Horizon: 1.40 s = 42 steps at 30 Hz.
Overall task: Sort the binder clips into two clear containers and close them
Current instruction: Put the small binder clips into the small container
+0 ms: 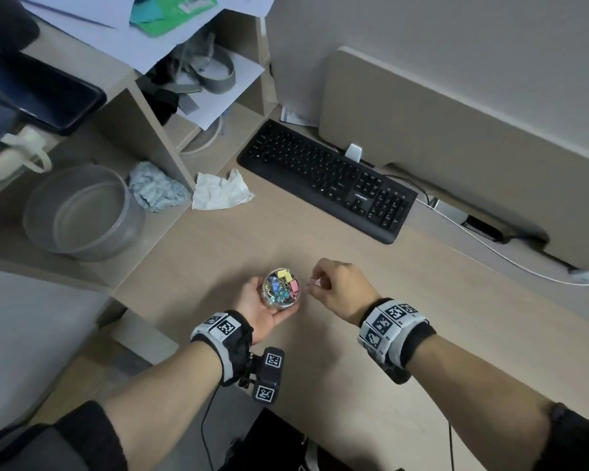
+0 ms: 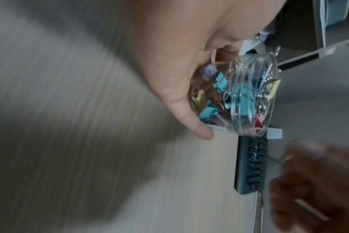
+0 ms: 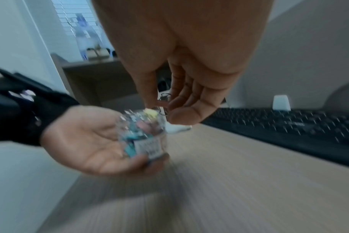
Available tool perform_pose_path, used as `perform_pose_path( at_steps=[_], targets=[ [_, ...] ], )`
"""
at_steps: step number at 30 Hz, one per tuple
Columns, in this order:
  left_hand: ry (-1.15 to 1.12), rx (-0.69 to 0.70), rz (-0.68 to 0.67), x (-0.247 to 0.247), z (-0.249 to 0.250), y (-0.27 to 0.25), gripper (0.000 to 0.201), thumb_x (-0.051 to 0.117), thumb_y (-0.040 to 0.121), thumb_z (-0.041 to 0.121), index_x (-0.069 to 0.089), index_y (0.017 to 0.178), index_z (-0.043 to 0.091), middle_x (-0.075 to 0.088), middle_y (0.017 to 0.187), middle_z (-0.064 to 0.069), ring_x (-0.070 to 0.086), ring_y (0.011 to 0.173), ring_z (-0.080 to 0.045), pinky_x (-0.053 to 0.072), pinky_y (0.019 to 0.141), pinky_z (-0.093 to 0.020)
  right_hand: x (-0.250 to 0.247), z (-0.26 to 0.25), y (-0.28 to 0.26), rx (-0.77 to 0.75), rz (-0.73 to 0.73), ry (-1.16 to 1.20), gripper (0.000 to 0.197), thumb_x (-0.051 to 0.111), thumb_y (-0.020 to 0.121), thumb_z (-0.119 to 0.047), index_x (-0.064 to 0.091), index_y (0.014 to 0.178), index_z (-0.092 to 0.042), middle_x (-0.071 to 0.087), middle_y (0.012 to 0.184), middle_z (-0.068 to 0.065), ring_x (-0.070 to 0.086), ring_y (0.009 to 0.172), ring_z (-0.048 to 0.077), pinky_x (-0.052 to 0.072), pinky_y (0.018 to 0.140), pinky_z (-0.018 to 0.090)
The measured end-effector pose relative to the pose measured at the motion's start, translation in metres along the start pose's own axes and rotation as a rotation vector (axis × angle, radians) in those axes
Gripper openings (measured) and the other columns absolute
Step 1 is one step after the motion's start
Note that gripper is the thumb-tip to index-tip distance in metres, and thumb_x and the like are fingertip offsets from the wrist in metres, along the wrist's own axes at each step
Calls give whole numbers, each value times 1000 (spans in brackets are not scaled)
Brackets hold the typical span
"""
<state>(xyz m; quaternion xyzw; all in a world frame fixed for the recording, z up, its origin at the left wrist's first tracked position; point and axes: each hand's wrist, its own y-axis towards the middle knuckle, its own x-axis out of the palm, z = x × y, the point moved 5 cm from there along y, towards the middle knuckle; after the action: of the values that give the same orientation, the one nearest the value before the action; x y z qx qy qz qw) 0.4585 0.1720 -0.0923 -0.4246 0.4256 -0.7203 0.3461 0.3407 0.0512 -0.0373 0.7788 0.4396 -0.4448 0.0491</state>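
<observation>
desk [image 1: 354, 334] front free, keyboard [image 1: 327, 180] behind

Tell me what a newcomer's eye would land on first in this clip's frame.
First, the clear container packed with coloured binder clips, cupped in the left hand above the desk's near middle. Right beside it, the right hand pinches a pink clip at the container's rim. After that, the black keyboard lying diagonally at the back.
</observation>
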Motion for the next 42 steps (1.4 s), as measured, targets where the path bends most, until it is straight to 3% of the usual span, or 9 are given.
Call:
perform_pose_path(
  at_steps=[4,11,14,16,19,25,31,38,42],
  targets=[
    [82,4,-57,31,-10,-1,48,28,109,31,67,119,4,77,100,-20,71,92,-32,65,64,-42,-24,-31,-16,-124,48,10,16,66,82,-29,60,95,-21,53,87,-3,56,75,20,49,71,35],
    [243,-32,-157,76,-32,-17,46,29,109,30,67,102,5,76,90,-21,69,95,-33,61,65,-41,-39,-20,-43,-112,49,-88,20,56,89,-27,58,108,-20,54,98,2,58,83,30,51,73,42],
    [284,-70,-168,87,-44,-18,46,31,108,32,66,110,3,73,107,-25,68,101,-36,60,71,-46,-47,-14,-55,-83,91,-153,23,53,91,-22,58,112,-17,58,101,4,60,88,31,51,72,41],
    [304,-89,-173,92,-52,-18,43,34,107,32,65,114,2,69,115,-26,68,101,-37,63,66,-44,-50,-11,-64,-76,112,-179,22,52,91,-21,58,111,-17,59,101,4,61,87,31,51,70,41],
    [315,-107,-173,100,-64,-17,37,39,104,29,64,109,3,69,106,-24,68,94,-36,62,56,-41,-54,-3,-78,-31,147,-162,22,48,92,-18,58,112,-16,61,103,4,61,87,30,51,69,39],
    [386,-125,-206,118,-90,-9,28,43,96,25,65,103,9,65,108,-20,66,104,-35,64,63,-41,-63,13,-104,-12,175,-109,23,47,89,-19,62,105,-14,64,97,6,62,84,30,51,68,40],
    [415,-96,-232,134,-106,-13,31,40,99,21,68,95,8,68,92,-18,67,86,-31,62,57,-39,-67,36,-120,29,223,-114,18,44,89,-20,60,95,-16,67,93,3,62,82,30,50,67,39],
    [472,-100,-247,149,-123,-18,28,44,88,20,69,97,12,66,98,-14,66,94,-29,61,60,-35,-77,39,-138,-43,207,-121,11,48,89,-17,58,93,-13,65,91,7,59,81,31,48,66,40],
    [447,-92,-239,154,-126,-24,31,43,95,20,71,90,9,71,89,-15,68,84,-29,62,57,-36,-83,49,-146,-36,229,-125,15,48,87,-18,61,92,-15,66,90,4,60,80,30,50,66,40]
  ],
)
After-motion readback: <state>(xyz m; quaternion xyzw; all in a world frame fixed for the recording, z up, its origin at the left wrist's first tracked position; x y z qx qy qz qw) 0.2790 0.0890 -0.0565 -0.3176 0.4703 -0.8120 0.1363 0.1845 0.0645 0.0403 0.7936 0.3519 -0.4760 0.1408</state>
